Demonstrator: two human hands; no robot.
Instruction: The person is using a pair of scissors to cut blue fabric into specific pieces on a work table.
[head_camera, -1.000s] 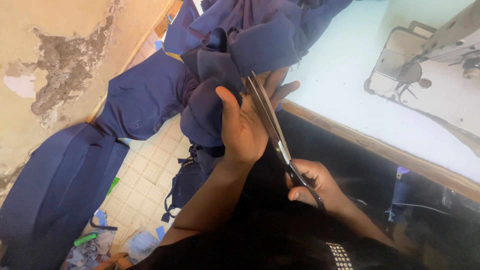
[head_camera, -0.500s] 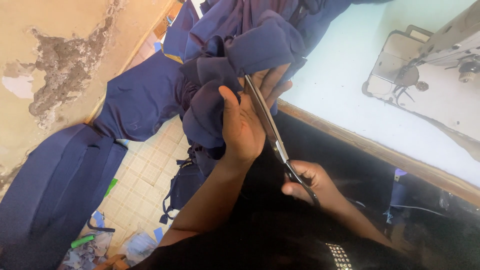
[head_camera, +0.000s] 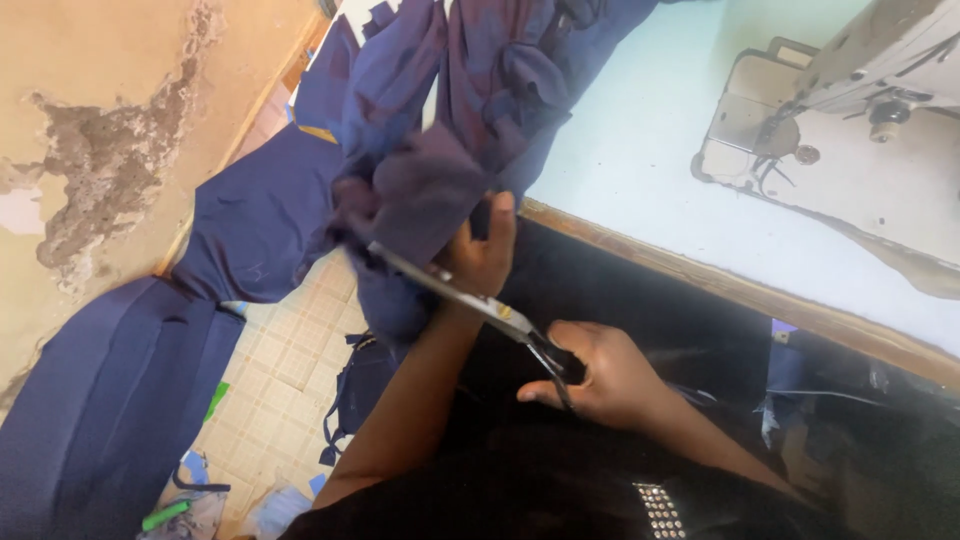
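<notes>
- Left hand (head_camera: 480, 255) raised, forearm angled up from lower left, fingers curled closed in a grasp, thumb extended upward.
- Right hand (head_camera: 590, 375) held lower, near the lap, fingers closed in a grip, wrist bent, forearm running toward lower right.

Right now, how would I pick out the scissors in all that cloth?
Start at the pale table with the sewing machine. Below its wooden edge, the right hand grips the scissors, the only shiny metal against the navy fabric.
</notes>
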